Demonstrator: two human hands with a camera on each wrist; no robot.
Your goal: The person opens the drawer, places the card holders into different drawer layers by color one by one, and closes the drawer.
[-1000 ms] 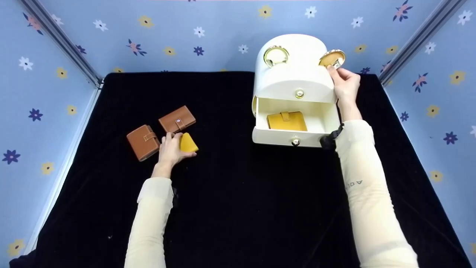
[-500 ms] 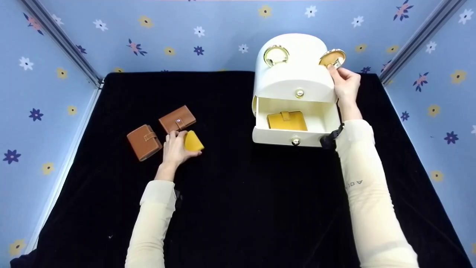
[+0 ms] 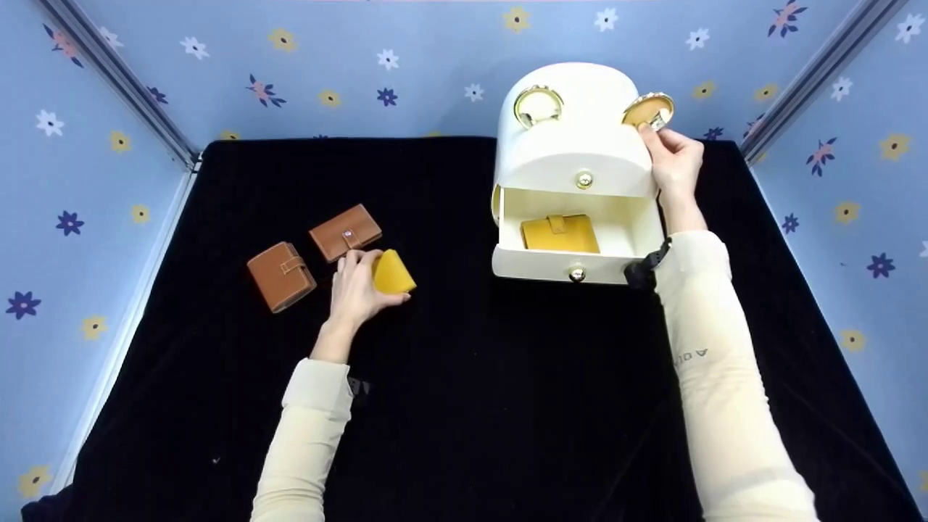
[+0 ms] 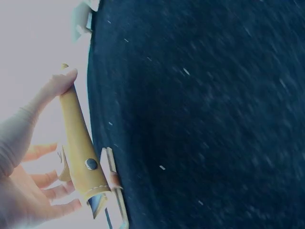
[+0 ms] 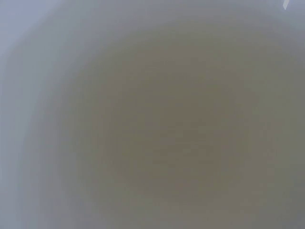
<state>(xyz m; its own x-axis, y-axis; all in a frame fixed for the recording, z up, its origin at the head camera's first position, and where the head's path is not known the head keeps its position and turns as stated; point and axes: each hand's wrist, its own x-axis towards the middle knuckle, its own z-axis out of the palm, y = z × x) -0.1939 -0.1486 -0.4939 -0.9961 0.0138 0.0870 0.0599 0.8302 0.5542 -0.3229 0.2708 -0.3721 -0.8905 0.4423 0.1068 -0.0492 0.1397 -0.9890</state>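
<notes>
A small yellow wallet (image 3: 392,273) is pinched between the thumb and fingers of my left hand (image 3: 357,290); the left wrist view shows the wallet (image 4: 78,138) with a dark snap, gripped by the hand (image 4: 28,167). My right hand (image 3: 676,168) pinches the round gold-rimmed ear (image 3: 645,112) of a white cabinet (image 3: 580,138). Its lower drawer (image 3: 536,264) is pulled out, and a yellow wallet (image 3: 562,234) lies inside. The right wrist view is blurred and shows no hand.
Two brown wallets lie on the black cloth: one (image 3: 280,277) left of my left hand, the other (image 3: 346,232) just behind it. The cabinet's closed upper drawer has a gold knob (image 3: 583,180). Blue flowered walls (image 3: 435,65) stand around the cloth.
My left hand has moved right and slightly away from me with the small yellow wallet, away from the brown wallets. The right hand stays at the ear.
</notes>
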